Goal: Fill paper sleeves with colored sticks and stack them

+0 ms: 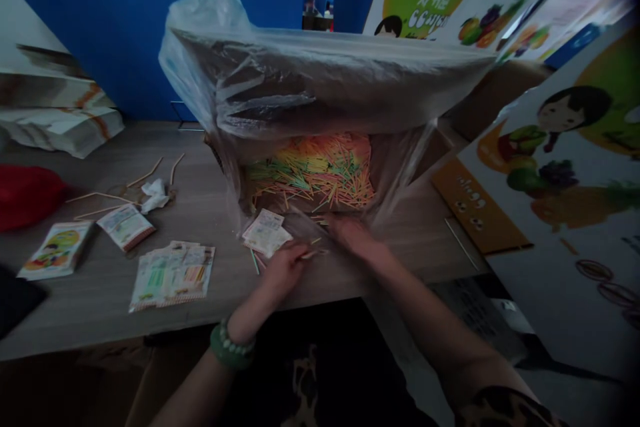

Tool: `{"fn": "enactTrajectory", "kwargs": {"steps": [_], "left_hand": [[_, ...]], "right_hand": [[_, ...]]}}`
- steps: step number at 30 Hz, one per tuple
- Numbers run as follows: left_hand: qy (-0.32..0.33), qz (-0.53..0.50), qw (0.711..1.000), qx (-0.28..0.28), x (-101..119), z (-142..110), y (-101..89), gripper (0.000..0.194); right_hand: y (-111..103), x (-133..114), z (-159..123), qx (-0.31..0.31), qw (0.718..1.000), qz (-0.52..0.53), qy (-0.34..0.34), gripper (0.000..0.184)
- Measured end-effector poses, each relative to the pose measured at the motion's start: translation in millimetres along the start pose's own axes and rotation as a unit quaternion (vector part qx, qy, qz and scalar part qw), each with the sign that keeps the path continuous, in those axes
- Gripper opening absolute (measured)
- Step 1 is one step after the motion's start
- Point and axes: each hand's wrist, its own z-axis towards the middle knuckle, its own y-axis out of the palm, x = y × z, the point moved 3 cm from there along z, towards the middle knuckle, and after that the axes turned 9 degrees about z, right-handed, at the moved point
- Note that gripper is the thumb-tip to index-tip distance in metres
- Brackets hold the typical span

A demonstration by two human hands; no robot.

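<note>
A plastic-lined box (pixel 345 90) lies open toward me, with a heap of thin coloured sticks (pixel 310 170) in orange, yellow and green inside. My left hand (pixel 287 270) is in front of it with the fingers pinched together. A pale, clear-looking bit shows at its fingertips, too blurred to name. At the box's front edge, my right hand (pixel 353 237) reaches down beside a few loose sticks; its fingers are smeared and partly hidden. Small printed sachets (pixel 266 230) lie just left of the box opening, and a couple of coloured sticks rest by my left hand.
Clear printed sachets with sticks inside (pixel 173 273) lie on the table at left, near a white printed pack (pixel 57 250) and a red object (pixel 30 197). Stacked flat cartons (pixel 55 113) stand behind. Large printed boxes (pixel 565 193) rise at right. A thin rod (pixel 461 243) lies on the table.
</note>
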Motion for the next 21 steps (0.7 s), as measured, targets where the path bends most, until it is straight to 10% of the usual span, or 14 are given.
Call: {"fn": "enactTrajectory", "kwargs": {"steps": [5, 10, 15, 21], "left_hand": [[0.03, 0.039, 0.996, -0.08, 10.2, 4.8, 22.5, 0.018], [-0.05, -0.064, 0.997, 0.006, -11.7, -8.1, -3.7, 0.021], [-0.101, -0.212, 0.969, 0.079, -13.9, -2.7, -24.7, 0.025], [-0.115, -0.294, 0.942, 0.113, 4.6, 33.2, -33.1, 0.031]], "right_hand": [[7.7, -8.8, 13.8, -0.035, 0.996, -0.045, 0.067, 0.037], [2.0, 4.2, 7.4, 0.016, 0.987, 0.15, 0.06, 0.017], [-12.3, 4.6, 5.5, 0.115, 0.834, 0.539, -0.004, 0.027], [-12.5, -27.0, 59.7, 0.155, 0.696, 0.698, -0.07, 0.035]]}}
